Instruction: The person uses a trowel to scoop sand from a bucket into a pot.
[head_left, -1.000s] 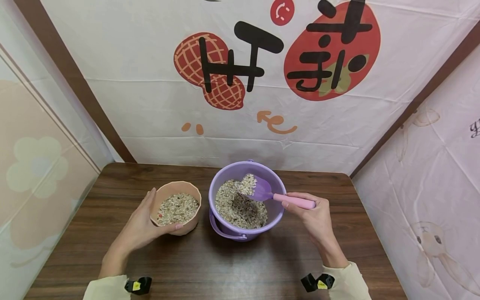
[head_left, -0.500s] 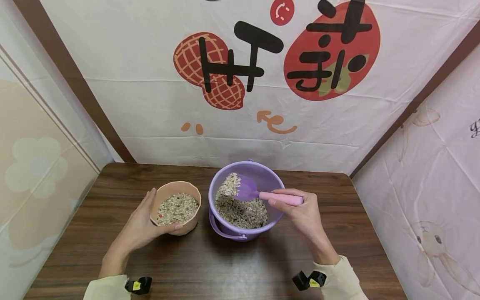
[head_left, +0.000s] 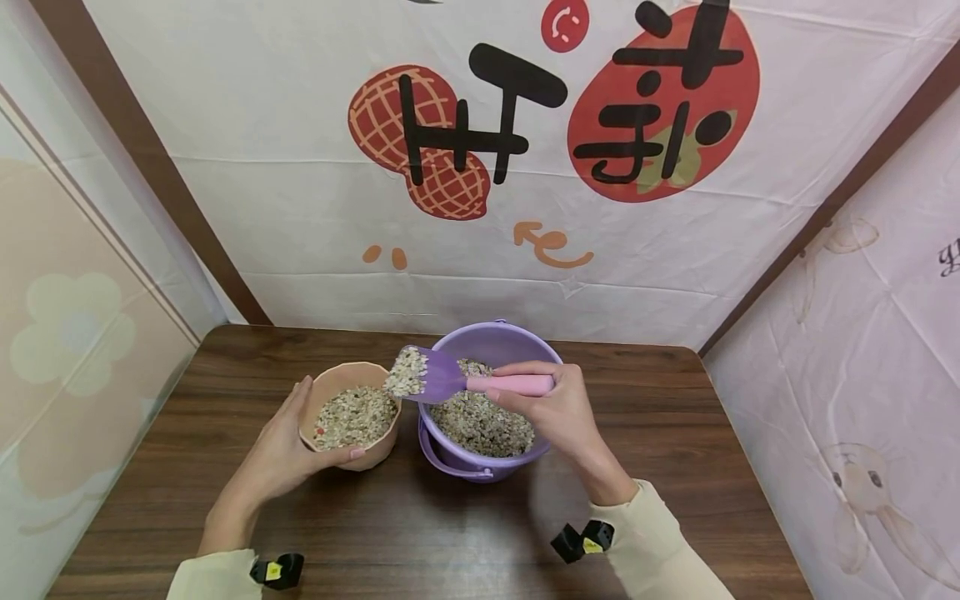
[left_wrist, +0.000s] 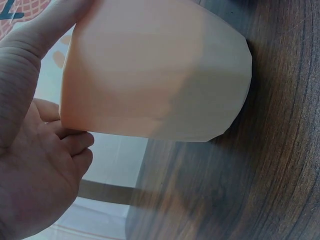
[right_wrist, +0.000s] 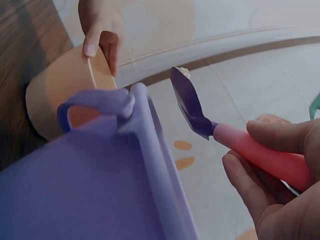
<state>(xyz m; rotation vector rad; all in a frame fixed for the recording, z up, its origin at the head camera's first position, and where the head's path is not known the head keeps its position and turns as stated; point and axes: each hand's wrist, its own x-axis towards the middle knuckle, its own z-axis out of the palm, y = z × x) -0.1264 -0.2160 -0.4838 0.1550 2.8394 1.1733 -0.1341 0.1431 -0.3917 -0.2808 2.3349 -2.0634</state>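
Note:
My right hand (head_left: 558,408) holds the pink handle of a small toy shovel (head_left: 446,377) between thumb and fingers. Pale mixed grains (head_left: 407,372) lie on its purple blade, whose tip overlaps the bowl's right rim in the head view. The right wrist view shows the shovel (right_wrist: 190,102) raised above the rim of a purple bucket (right_wrist: 100,180). In that bucket (head_left: 498,333) are more grains (head_left: 487,427). Left of it, my left hand (head_left: 281,446) grips a peach faceted bowl (head_left: 378,450), thumb and fingers spread around its side. Similar grains (head_left: 354,417) partly fill this bowl.
The bucket's handle (head_left: 442,458) hangs down at its front left. Both containers stand on a dark wooden table (head_left: 360,533). A white printed cloth (head_left: 315,217) hangs behind the table, with more cloth panels on both sides.
My right hand has carried the loaded shovel leftward, from inside the bucket to over the bowl's right rim. The left hand, bowl and bucket have stayed in place.

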